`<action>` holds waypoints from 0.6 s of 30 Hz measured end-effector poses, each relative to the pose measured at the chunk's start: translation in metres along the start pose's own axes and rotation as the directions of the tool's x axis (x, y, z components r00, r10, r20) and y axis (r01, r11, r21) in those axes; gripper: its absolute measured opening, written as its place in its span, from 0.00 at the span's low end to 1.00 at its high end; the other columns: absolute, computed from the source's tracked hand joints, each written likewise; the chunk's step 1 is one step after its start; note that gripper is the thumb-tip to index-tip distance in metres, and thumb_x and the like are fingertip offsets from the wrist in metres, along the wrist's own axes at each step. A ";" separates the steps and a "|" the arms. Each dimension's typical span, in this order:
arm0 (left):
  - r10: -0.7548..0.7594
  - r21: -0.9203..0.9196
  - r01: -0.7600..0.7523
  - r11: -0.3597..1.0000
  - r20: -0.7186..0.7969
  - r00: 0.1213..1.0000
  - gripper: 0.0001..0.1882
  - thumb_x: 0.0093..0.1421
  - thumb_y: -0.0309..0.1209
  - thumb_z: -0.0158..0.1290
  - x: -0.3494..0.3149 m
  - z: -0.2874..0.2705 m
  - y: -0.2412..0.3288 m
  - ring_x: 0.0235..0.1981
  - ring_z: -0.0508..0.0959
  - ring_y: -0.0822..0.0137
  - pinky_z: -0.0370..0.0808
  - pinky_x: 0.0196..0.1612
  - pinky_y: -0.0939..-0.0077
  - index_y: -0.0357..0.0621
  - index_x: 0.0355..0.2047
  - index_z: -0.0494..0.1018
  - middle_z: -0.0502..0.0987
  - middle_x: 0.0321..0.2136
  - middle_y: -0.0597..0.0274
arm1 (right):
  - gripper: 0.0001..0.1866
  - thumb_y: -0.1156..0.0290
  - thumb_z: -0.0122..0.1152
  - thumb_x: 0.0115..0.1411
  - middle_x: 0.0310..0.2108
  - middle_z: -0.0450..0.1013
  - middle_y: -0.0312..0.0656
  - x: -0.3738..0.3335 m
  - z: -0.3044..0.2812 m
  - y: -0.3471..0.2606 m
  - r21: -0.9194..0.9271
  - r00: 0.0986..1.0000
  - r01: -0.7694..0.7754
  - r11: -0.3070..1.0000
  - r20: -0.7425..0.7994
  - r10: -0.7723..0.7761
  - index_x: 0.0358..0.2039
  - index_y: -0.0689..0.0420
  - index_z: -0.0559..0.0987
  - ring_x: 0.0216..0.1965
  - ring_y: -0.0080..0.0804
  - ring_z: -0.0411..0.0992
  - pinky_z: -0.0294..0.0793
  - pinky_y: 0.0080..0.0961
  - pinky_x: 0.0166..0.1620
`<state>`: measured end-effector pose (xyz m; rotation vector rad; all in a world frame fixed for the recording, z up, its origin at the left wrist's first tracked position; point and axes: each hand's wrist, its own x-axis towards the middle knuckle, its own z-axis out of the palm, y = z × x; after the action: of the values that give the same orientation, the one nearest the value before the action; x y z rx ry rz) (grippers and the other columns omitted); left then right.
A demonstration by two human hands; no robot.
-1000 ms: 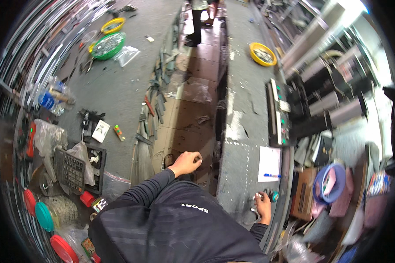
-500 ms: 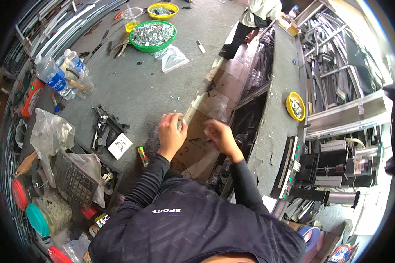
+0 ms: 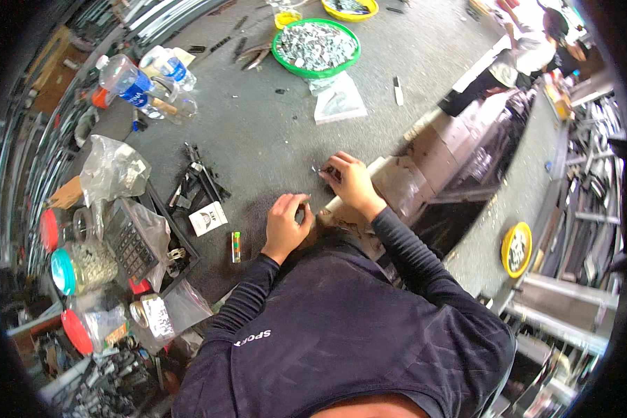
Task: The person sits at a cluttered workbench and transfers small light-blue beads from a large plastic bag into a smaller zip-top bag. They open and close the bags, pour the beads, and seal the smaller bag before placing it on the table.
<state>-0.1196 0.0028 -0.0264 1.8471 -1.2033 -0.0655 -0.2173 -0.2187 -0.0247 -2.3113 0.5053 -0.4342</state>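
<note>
Over the grey table (image 3: 258,150) my right hand (image 3: 348,184) reaches in from the right. Its fingers are pinched together, and a small shiny piece (image 3: 317,169) shows at their tips, too small to name. Close to the table's near edge is my left hand (image 3: 285,224), its fingers curled in toward the thumb. Whatever sits between those fingertips is too small to make out. A lighter (image 3: 236,246) with a green and orange body lies left of that hand, and a white box (image 3: 207,219) lies beyond it.
A green basin (image 3: 317,70) of small metal parts stands far off, with a plastic bag (image 3: 339,99) before it. Water bottles (image 3: 129,87), black strips (image 3: 198,174) and lidded jars (image 3: 83,270) are on the left. A yellow bowl (image 3: 516,249) stands right; another person (image 3: 501,73) is beyond.
My view has turned, shifting the table's things rightward. My right hand has moved from over the floor gap onto the table, pinching the small piece. My left hand has stayed curled near the edge.
</note>
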 end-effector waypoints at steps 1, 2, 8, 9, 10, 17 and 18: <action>-0.022 0.042 0.022 0.999 -0.003 1.000 0.08 0.64 0.25 0.63 0.002 0.002 0.003 0.36 0.85 0.50 0.81 0.42 0.57 0.41 0.44 0.83 0.83 0.34 0.53 | 0.11 0.67 0.79 0.61 0.37 0.79 0.45 0.004 0.004 0.000 -0.004 0.997 0.029 1.000 -0.071 -0.029 0.39 0.57 0.85 0.38 0.53 0.81 0.82 0.45 0.43; -0.046 0.062 0.047 0.997 -0.019 0.999 0.07 0.64 0.26 0.64 0.003 0.004 0.008 0.35 0.84 0.51 0.81 0.41 0.57 0.40 0.43 0.82 0.83 0.32 0.53 | 0.11 0.66 0.79 0.61 0.37 0.79 0.44 0.008 0.008 -0.001 -0.053 0.992 0.084 0.995 -0.095 -0.088 0.38 0.57 0.85 0.39 0.52 0.80 0.82 0.45 0.44; -0.390 -0.049 0.388 0.921 -0.081 0.917 0.06 0.68 0.27 0.65 0.020 0.015 0.016 0.28 0.84 0.65 0.80 0.35 0.68 0.38 0.41 0.83 0.84 0.28 0.60 | 0.11 0.64 0.75 0.62 0.36 0.76 0.45 0.024 0.024 0.006 -0.150 0.957 0.255 0.955 -0.104 -0.272 0.35 0.55 0.81 0.43 0.53 0.76 0.80 0.48 0.47; -0.467 -0.136 0.453 0.881 -0.096 0.879 0.06 0.69 0.27 0.65 0.028 0.017 0.012 0.30 0.85 0.68 0.81 0.36 0.70 0.38 0.43 0.83 0.86 0.30 0.61 | 0.11 0.65 0.74 0.63 0.37 0.76 0.46 0.025 0.025 0.009 -0.141 0.952 0.287 0.948 -0.071 -0.298 0.38 0.56 0.81 0.43 0.53 0.75 0.79 0.47 0.48; -0.555 -0.237 0.523 0.819 -0.092 0.827 0.07 0.71 0.28 0.66 0.040 0.020 0.008 0.31 0.86 0.71 0.81 0.36 0.73 0.38 0.45 0.84 0.87 0.32 0.63 | 0.11 0.65 0.73 0.63 0.37 0.76 0.46 0.025 0.025 0.012 -0.129 0.954 0.288 0.949 -0.041 -0.295 0.38 0.56 0.80 0.43 0.53 0.75 0.78 0.47 0.49; -0.682 -0.430 0.605 0.670 -0.034 0.731 0.25 0.80 0.48 0.55 0.238 0.035 -0.062 0.33 0.91 0.61 0.87 0.34 0.66 0.47 0.67 0.72 0.90 0.40 0.48 | 0.14 0.59 0.71 0.68 0.39 0.75 0.45 0.024 0.028 0.013 -0.178 0.950 0.305 0.936 -0.009 -0.312 0.38 0.56 0.80 0.46 0.50 0.74 0.75 0.46 0.51; -0.700 -0.516 0.618 0.593 0.048 0.712 0.27 0.80 0.49 0.51 0.266 0.037 -0.069 0.32 0.91 0.58 0.88 0.33 0.64 0.43 0.68 0.70 0.90 0.39 0.45 | 0.14 0.58 0.70 0.68 0.40 0.75 0.46 0.024 0.027 0.012 -0.186 0.961 0.277 0.943 0.039 -0.275 0.39 0.55 0.79 0.46 0.50 0.74 0.75 0.47 0.51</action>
<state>0.0508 -0.2127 0.0094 1.6795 -0.2591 -0.5885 -0.1869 -0.2219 -0.0478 -2.5805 0.2215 -0.5236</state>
